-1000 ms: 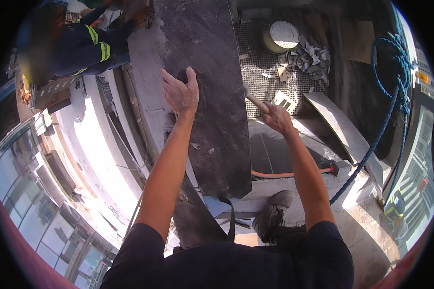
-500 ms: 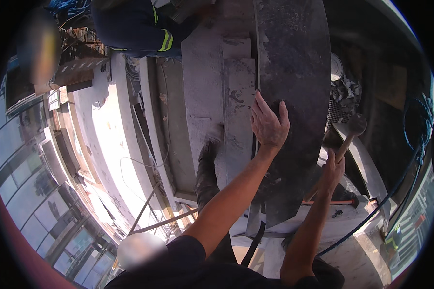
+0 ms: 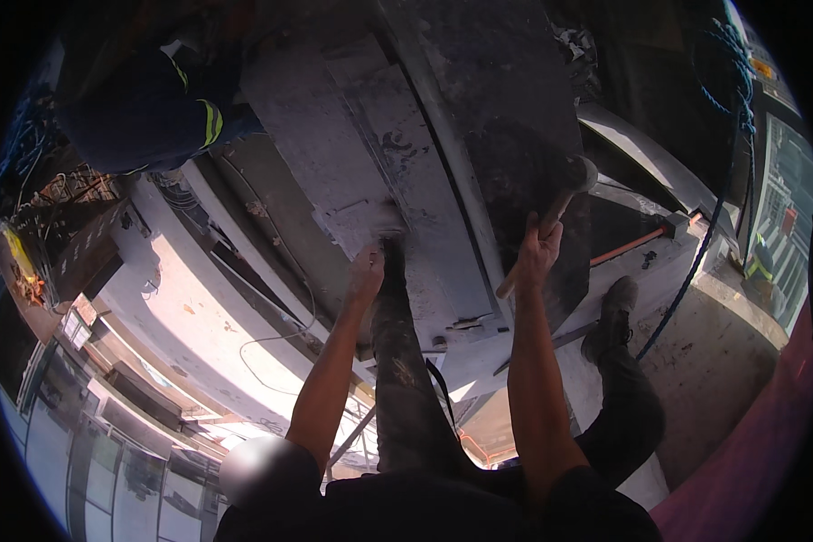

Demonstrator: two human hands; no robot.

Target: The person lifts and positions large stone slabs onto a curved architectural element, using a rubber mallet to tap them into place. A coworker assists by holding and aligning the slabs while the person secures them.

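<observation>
Clenched around a wooden hammer handle (image 3: 526, 255), the right hand (image 3: 538, 249) sets the hammer head against the dark formwork panel (image 3: 515, 108); the left hand (image 3: 367, 274), fingers loosely curled, rests beside that panel's lower left edge.

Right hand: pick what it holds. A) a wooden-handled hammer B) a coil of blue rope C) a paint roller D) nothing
A: the right hand grips the wooden handle of a hammer, whose head is raised against the dark panel.
</observation>
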